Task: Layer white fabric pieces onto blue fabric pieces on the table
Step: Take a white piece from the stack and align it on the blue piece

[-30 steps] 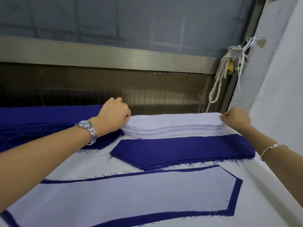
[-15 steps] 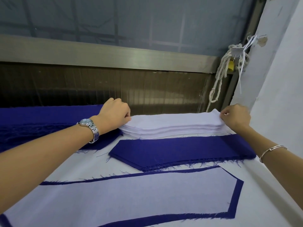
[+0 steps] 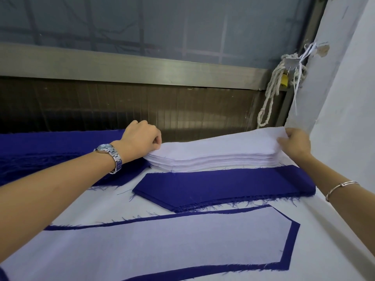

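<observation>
Nearest me: one finished pair, a laid white piece (image 3: 162, 246) flat on its blue piece (image 3: 292, 246), with a blue border showing all round it. The table (image 3: 328, 250) has a white cover.

Next back: the blue stack (image 3: 223, 187), its top bare and ready for a white layer.

Behind it, just beside: the white stack (image 3: 213, 161). My right hand (image 3: 296, 144) pinches the right end of the top white piece (image 3: 233, 141), and that end is raised off the stack. My left hand (image 3: 142, 138) is curled at the pointed left end and seems to be pinching the same sheet. Its fingertips are partly hidden.

Step in hand, as I judge it: peel one sheet off and carry it forward onto the blue stack.

To do it well:
- check that only one ply is in each pinch, because thin sheets cling
- lift both ends evenly and hold the sheet taut so it does not sag or drag on the stack
- match point to point, then lower it centred so an even blue margin is left

Risk: the stack below shifts, or a second sheet comes along.

Far left: more blue cloth (image 3: 50, 151). Far right: a rope (image 3: 272, 94) hangs by the wall.
</observation>
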